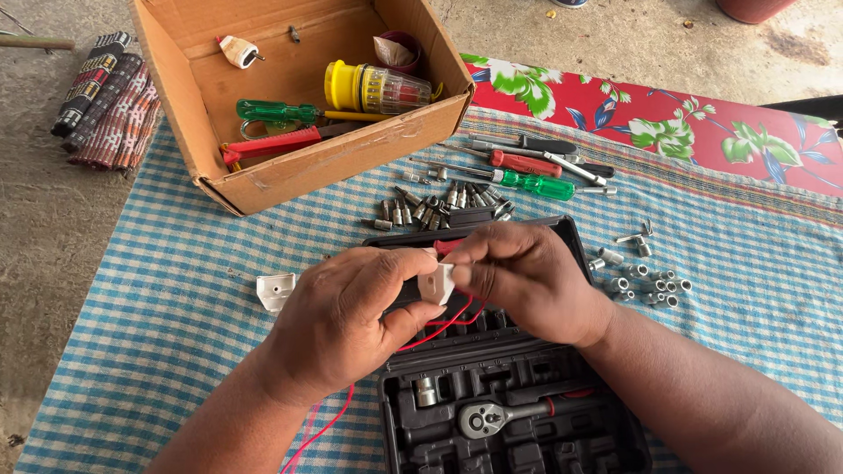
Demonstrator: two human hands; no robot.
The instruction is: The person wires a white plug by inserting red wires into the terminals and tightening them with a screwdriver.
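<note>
both hands met just above the open black tool case (562, 439), which lay on a blue checked cloth (158, 333). the left hand (347, 320) was closed around a small white plastic part (436, 285), thumb under it and fingers curled over the top. the right hand (522, 281) pinched the same part from the other side, fingertips tight against it, with a bit of red handle (446, 247) showing above the knuckles; what kind of tool it belonged to could not be told. thin red wires (439, 329) ran from the part down over the case and off toward the near-left edge of the cloth. inside the case, near its front, sat a ratchet wrench (492, 417). a second white plastic piece (276, 290) lay on the cloth to the left of the case. loose sockets (645, 283) were scattered to the right of the case, and driver bits (439, 206) and screwdrivers (536, 171) lay beyond its far edge. farther beyond the case, to the left, stood a cardboard box (307, 171) holding more tools.
</note>
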